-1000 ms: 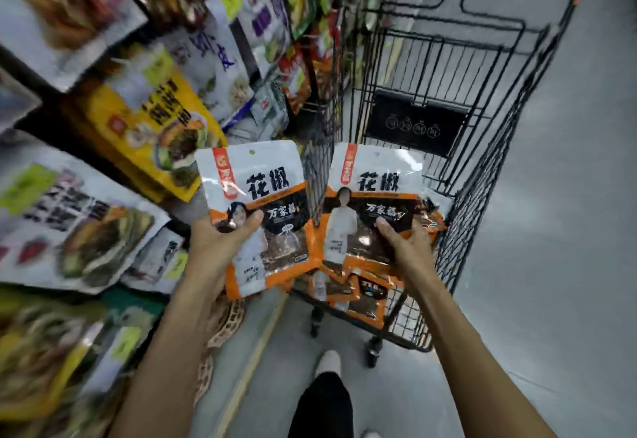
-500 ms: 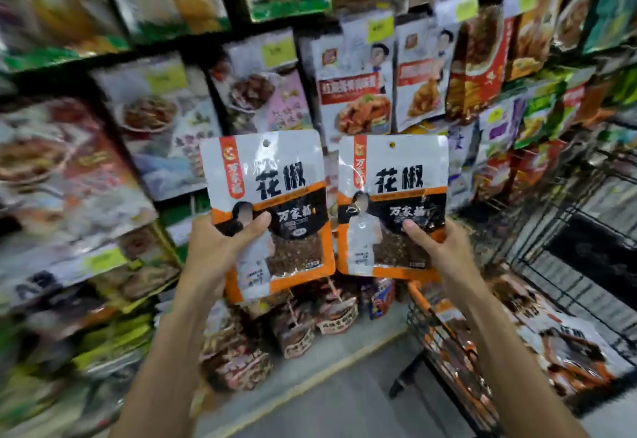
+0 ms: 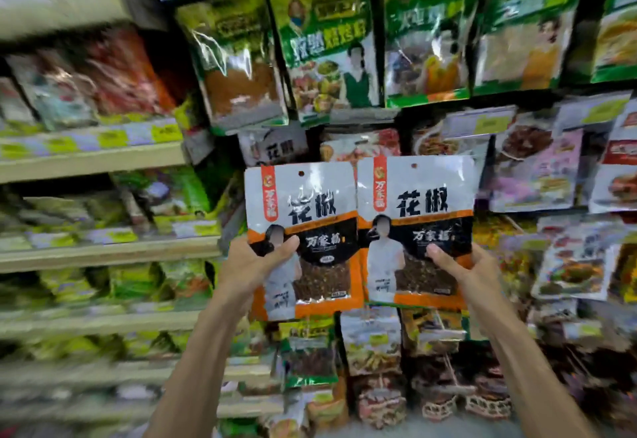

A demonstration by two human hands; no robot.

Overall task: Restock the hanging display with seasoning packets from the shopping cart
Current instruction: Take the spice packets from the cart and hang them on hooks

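Note:
I hold two white, black and orange seasoning packets side by side in front of the hanging display. My left hand grips the left packet at its lower left, thumb across the front. The right packet is gripped at its lower right corner by my right hand. Each packet has a small hang hole near its top edge. A matching packet hangs on the display just above the left one, partly hidden. The shopping cart is out of view.
Green seasoning bags hang in the row above. Pink and white packets hang to the right, darker packets below my hands. Shelves with price strips fill the left side, blurred.
The view has swung from the cart up to the display. Both hands have lifted the packets higher and brought them closer together, now edge to edge in front of the hanging rows.

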